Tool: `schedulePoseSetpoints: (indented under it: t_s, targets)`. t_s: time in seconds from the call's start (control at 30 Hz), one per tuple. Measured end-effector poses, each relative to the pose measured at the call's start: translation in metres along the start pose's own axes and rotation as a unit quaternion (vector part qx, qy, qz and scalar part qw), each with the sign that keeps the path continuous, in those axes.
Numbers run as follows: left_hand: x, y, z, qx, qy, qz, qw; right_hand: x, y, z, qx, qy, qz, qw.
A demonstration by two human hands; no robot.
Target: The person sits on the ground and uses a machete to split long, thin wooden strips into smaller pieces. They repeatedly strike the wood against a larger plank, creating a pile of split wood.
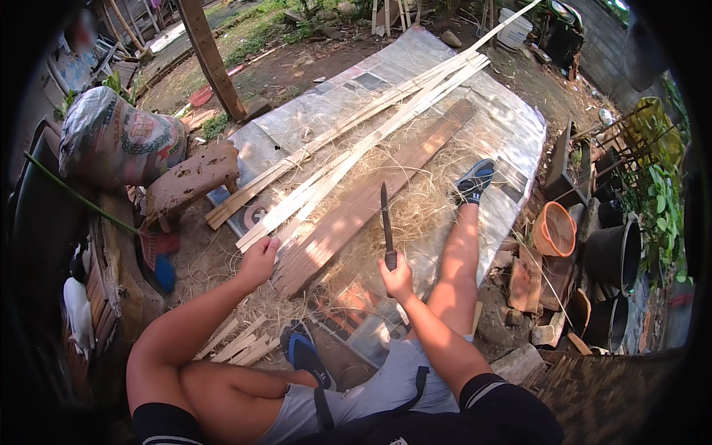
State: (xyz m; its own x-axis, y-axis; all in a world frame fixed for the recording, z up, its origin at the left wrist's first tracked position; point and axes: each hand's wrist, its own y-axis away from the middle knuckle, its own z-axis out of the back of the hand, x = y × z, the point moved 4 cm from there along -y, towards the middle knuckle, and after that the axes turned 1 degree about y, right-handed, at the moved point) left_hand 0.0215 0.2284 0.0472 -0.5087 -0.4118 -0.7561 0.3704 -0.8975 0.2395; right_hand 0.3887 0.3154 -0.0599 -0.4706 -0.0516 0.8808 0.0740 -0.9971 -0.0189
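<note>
My right hand (397,277) is closed round the handle of a knife (387,222), its dark narrow blade pointing up and away from me. My left hand (259,262) is closed at the near end of a long pale bamboo strip (348,169) that runs away to the upper right. More pale strips (297,211) lie beside and under it. Beneath them is a brown wooden plank (374,194), set diagonally. Thin curly shavings (419,211) lie around the plank and between my legs.
A pale printed sheet (512,111) covers the ground. Short strips (248,343) lie by my left foot. To the left are a stuffed sack (122,141), a worn brown block (191,182) and a cat (77,311). An orange bucket (555,229) and black pots (614,252) stand right.
</note>
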Motion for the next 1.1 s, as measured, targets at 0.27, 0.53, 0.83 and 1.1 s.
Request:
schedulePoseSetpoints:
  t_s: [0.27,0.53,0.83,1.1]
  targets:
    - [0.057,0.034,-0.042,0.158,-0.032,0.084,0.983,0.075,0.024,-0.019,0.117,-0.067,0.042,0.99]
    - [-0.063,-0.043,-0.03,0.234,-0.503,-0.083,0.828,0.064,0.066,-0.073,0.365,-0.171,-0.154,0.902]
    - [-0.092,-0.106,-0.194,0.025,-0.303,-0.068,0.95,0.038,0.113,-0.105,0.462,-0.06,0.002,0.885]
    - [-0.085,-0.123,-0.248,-0.065,-0.335,-0.16,0.926,0.023,0.063,-0.081,0.503,-0.104,-0.181,0.838]
